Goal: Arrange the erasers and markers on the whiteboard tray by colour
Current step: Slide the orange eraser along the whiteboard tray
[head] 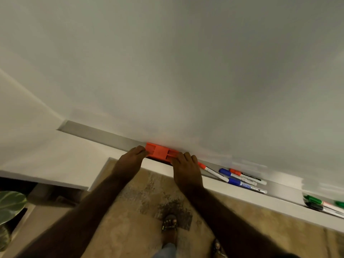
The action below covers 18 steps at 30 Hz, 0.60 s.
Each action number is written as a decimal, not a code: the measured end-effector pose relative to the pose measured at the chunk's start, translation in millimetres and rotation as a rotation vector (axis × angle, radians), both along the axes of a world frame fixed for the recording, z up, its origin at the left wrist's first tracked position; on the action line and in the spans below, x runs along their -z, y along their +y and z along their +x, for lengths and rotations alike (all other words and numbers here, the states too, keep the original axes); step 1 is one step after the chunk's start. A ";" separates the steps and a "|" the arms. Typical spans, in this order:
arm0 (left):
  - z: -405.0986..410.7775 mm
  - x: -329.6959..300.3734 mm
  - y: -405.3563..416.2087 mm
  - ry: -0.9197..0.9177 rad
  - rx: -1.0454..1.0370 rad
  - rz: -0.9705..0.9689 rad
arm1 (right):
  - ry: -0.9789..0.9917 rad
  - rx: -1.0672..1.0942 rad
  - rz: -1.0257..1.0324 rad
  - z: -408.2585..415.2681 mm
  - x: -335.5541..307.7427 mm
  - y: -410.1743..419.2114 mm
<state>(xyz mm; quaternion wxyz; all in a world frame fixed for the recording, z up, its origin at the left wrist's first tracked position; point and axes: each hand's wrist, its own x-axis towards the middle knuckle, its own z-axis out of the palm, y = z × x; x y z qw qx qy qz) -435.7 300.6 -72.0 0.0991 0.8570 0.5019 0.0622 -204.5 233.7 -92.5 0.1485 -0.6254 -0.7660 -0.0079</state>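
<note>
**Counting what's on the whiteboard tray**

So we're counting one red eraser (pixel 160 151) sitting on the tray (pixel 104 134), with two hands on it, the left hand (pixel 131 159) at one end and the right hand (pixel 186 169) at the other. We're seeing two red-capped markers, one (pixel 203 167) right by the right hand and another (pixel 242 175) further along. We're counting two blue-capped markers (pixel 226 172) (pixel 240 183) lying with them. Way over at the right edge we're making out one green-capped marker (pixel 314 200) and one black-capped marker (pixel 316 207), plus a second green cap (pixel 339 203) that's getting cut off by the frame, so we're not counting it for sure.
</note>
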 end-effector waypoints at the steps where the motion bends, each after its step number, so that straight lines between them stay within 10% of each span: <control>1: -1.6 1.8 1.3 0.004 0.006 0.003 | 0.000 0.006 0.000 -1.7 1.0 0.7; 18: 3.8 38.4 -26.8 -0.264 0.028 0.290 | 0.196 0.199 -0.087 46.2 -5.7 -73.8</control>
